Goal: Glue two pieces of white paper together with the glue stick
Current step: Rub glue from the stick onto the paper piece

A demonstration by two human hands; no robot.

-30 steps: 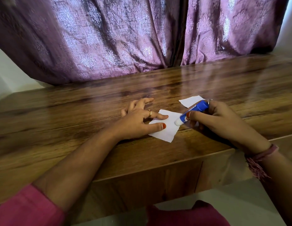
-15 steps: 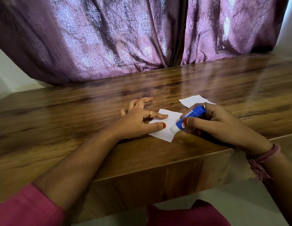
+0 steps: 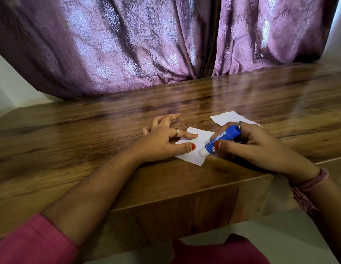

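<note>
From the head view, the left hand is pressing flat, fingers spread, on the near paper by the table edge. The right hand is gripping the glue stick, its tip touching that paper's right edge. The second paper is lying just beyond, with bare wood stretching left.

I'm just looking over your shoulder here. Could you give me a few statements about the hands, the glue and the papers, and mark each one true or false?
1. The right hand grips a blue glue stick. True.
2. The glue stick's white tip is down on the nearer paper. True.
3. The left hand is lifted clear of the table. False: its fingers press on the nearer paper.
4. The second paper is stacked on the first. False: it lies apart, farther back, partly behind the right hand.
5. A purple curtain hangs behind the table. True.
</note>
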